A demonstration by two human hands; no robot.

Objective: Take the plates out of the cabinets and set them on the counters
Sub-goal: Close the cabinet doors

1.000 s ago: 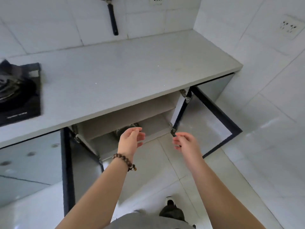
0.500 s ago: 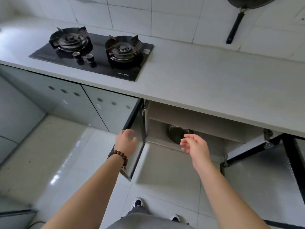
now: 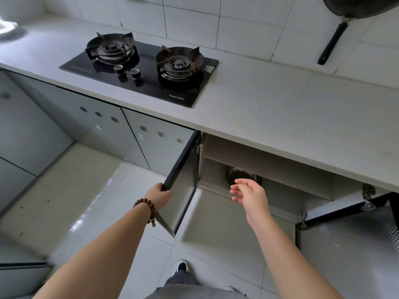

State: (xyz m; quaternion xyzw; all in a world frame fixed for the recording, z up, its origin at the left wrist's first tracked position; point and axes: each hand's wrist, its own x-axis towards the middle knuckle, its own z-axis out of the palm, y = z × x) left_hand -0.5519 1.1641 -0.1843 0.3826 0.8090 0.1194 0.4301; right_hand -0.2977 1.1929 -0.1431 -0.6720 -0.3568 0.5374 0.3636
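Note:
The lower cabinet under the grey counter stands with both doors swung out. My left hand, with a bead bracelet at the wrist, grips the bottom corner of the left cabinet door. My right hand hovers open in front of the cabinet mouth, fingers spread and holding nothing. Just behind its fingers a dark round metal dish sits on the cabinet floor, partly hidden by the hand and the shelf. I cannot tell whether it is a plate.
A black two-burner gas hob is set into the counter at the left. A black pan hangs on the tiled wall at the right. The right cabinet door juts out over the floor. Closed cabinet doors run to the left.
The view has swung left, bringing the hob into sight. My left hand has closed on the left door's corner. My right hand stays open near the cabinet mouth.

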